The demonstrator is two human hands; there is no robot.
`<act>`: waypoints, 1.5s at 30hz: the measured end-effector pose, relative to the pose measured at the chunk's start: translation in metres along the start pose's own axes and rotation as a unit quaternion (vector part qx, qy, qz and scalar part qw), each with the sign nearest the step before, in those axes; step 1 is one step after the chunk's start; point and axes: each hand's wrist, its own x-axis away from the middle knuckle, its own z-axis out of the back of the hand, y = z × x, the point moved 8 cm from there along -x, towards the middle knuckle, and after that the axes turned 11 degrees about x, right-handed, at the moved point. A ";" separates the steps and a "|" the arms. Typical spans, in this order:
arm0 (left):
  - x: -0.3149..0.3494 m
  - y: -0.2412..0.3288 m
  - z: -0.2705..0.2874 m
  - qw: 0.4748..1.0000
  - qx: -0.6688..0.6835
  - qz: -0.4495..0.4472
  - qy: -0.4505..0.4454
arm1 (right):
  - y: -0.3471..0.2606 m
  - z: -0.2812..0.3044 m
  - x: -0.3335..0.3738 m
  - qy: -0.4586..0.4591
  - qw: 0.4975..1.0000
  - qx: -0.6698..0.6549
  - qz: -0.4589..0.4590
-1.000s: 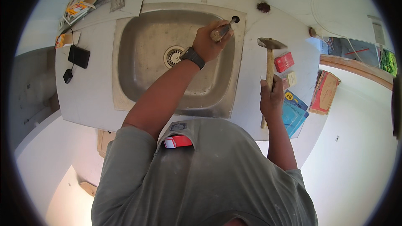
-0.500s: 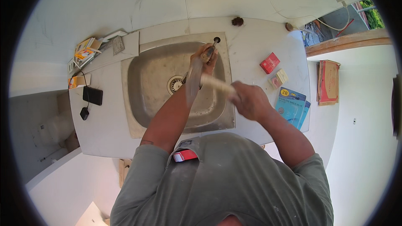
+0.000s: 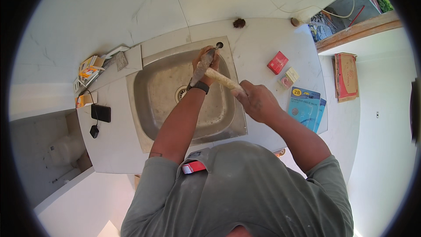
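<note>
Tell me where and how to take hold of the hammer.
Take the hammer by the tail of its wooden handle, coming from the person's right, probably the best side. The handle is long and slim and runs rightward to the right hand, which grips it there; the metal head is at the other end, overlapping the left hand in view.

A head-worn fisheye looks steeply down past the person's chest (image 3: 252,182), near above the sink (image 3: 160,85).
</note>
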 end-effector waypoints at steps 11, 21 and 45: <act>0.001 -0.003 0.002 0.998 -0.054 0.025 -0.009 | -0.030 0.016 0.012 0.047 0.991 0.031 0.124; -0.001 -0.017 0.001 0.997 -0.011 0.070 -0.018 | -0.056 0.010 0.050 0.180 0.923 0.015 0.340; -0.003 0.009 -0.004 0.996 0.030 0.077 0.024 | -0.057 -0.002 0.057 0.077 0.949 0.004 0.306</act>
